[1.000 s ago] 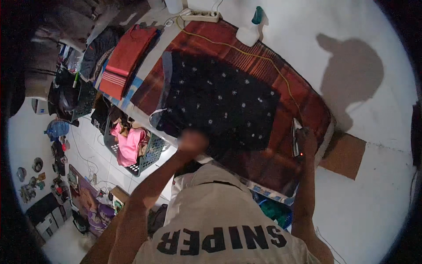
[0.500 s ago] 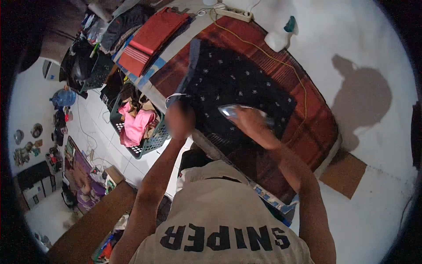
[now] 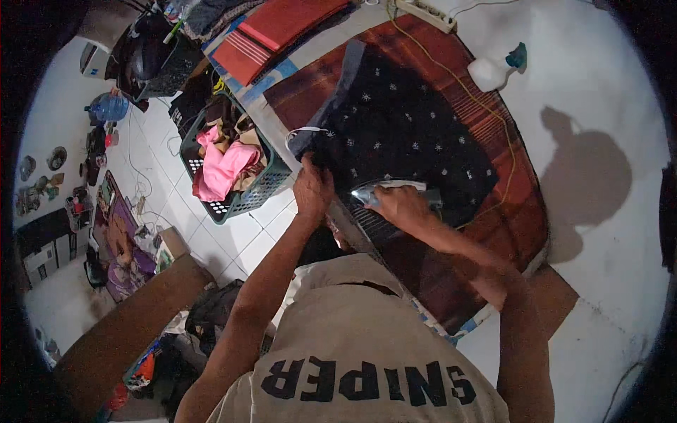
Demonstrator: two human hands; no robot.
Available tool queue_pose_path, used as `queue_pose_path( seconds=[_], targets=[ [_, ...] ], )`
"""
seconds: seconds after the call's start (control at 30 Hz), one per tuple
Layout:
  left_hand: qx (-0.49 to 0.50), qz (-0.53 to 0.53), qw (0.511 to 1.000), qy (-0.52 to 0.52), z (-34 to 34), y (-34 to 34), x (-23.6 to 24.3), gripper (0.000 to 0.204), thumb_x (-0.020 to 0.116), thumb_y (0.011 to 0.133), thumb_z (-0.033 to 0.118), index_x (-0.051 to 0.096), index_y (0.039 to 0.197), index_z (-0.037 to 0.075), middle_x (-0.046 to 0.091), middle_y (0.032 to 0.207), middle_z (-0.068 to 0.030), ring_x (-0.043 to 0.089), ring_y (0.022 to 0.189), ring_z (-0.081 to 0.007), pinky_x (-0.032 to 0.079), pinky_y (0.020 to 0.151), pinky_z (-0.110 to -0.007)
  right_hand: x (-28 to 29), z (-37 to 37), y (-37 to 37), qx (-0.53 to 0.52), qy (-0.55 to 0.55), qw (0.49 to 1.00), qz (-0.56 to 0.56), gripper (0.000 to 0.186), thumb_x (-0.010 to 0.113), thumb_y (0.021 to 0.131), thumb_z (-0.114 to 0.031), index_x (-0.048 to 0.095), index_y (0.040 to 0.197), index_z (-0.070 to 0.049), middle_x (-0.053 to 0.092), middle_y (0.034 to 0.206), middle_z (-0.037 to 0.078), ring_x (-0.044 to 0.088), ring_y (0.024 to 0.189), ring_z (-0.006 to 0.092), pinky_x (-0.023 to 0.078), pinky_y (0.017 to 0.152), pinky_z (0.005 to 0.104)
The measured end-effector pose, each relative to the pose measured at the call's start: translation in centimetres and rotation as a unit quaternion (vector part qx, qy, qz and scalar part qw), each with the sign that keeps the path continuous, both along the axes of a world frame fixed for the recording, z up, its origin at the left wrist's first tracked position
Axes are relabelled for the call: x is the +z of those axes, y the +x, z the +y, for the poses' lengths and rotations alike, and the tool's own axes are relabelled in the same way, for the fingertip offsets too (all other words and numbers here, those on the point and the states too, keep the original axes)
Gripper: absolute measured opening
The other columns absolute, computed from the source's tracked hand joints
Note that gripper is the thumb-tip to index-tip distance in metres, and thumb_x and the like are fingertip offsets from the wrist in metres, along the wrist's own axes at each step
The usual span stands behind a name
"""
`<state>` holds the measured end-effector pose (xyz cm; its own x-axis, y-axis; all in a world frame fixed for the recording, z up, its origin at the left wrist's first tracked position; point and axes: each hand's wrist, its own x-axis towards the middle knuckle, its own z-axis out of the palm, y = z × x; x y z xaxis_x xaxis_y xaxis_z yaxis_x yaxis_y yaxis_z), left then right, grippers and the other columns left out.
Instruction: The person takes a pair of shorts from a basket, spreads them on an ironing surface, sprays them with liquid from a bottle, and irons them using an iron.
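Note:
Spread over a red-brown patterned cloth (image 3: pixel 508 233) is a black pair of shorts (image 3: pixel 416 123) dotted with small white motifs. Its greyish waistband end, with a white drawstring (image 3: pixel 308 130), points to the left. My left hand (image 3: pixel 313 189) pinches the shorts at the near corner of that waistband. Wrapped round the handle of a clothes iron (image 3: pixel 365 194), my right hand (image 3: pixel 403 206) holds it on the near side of the shorts, tip toward the left. My fingers and wrist cover much of the iron's body.
Left of the ironing surface stands a green basket (image 3: pixel 250 204) with pink and brown clothes. Folded red cloth (image 3: pixel 282 35) lies at the far left. A yellow cord (image 3: pixel 451 74) crosses the far side near a power strip (image 3: pixel 427 14). A white spray bottle (image 3: pixel 488 74) is beyond the right edge.
The whole view has shifted. The iron in my right hand has moved toward the near edge of the shorts. My left hand stays at the waistband corner.

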<state>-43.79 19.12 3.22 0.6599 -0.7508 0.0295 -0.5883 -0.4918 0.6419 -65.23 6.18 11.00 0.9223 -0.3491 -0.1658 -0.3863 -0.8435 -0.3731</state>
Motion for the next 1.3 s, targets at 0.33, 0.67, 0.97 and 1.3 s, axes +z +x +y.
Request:
queue_pose_path(
  seconds=[0.33, 0.67, 0.97, 1.3],
  targets=[
    [0.023, 0.038, 0.996, -0.077, 0.2, -0.7, 0.5, 0.056, 0.075, 0.087, 0.007, 0.049, 0.137, 0.004, 0.07, 0.092, -0.0182, 0.071, 0.083, -0.0412, 0.056, 0.075, -0.052, 0.6, 0.4, 3.7, -0.075, 0.014, 0.997, -0.018, 0.042, 0.075, 0.097, -0.04, 0.07, 0.098, 0.002, 0.073, 0.073, 0.023, 0.076, 0.07, 0.0402, 0.06, 0.062, 0.0519],
    [0.076, 0.103, 0.989, -0.076, 1.3, 0.4, -0.2, 0.048, 0.073, 0.088, 0.005, 0.05, 0.13, 0.005, 0.07, 0.094, -0.0183, 0.071, 0.087, -0.04, 0.055, 0.081, -0.051, 1.4, -7.3, 7.0, -0.138, 0.019, 0.99, -0.014, 0.036, 0.075, 0.098, -0.039, 0.07, 0.102, -0.004, 0.075, 0.085, 0.022, 0.076, 0.081, 0.043, 0.06, 0.073, 0.0545],
    [0.051, 0.018, 0.998, -0.046, 1.2, 0.2, -1.3, 0.039, 0.071, 0.088, 0.008, 0.055, 0.123, 0.004, 0.067, 0.099, -0.0197, 0.067, 0.096, -0.0423, 0.052, 0.084, -0.052, 0.2, 2.8, -3.7, -0.098, 0.058, 0.992, 0.052, 0.048, 0.072, 0.1, -0.042, 0.068, 0.122, 0.001, 0.074, 0.087, 0.022, 0.076, 0.078, 0.0363, 0.061, 0.067, 0.0504],
    [0.051, -0.078, 0.995, -0.046, 0.0, -1.4, 0.2, 0.04, 0.071, 0.086, 0.006, 0.057, 0.123, -0.001, 0.065, 0.1, -0.0204, 0.061, 0.104, -0.0446, 0.047, 0.09, -0.055, 0.6, -14.0, -16.1, -0.31, -0.004, 0.95, 0.023, 0.048, 0.073, 0.099, -0.046, 0.072, 0.106, 0.001, 0.073, 0.086, 0.03, 0.076, 0.081, 0.0439, 0.061, 0.073, 0.0517]
  ],
)
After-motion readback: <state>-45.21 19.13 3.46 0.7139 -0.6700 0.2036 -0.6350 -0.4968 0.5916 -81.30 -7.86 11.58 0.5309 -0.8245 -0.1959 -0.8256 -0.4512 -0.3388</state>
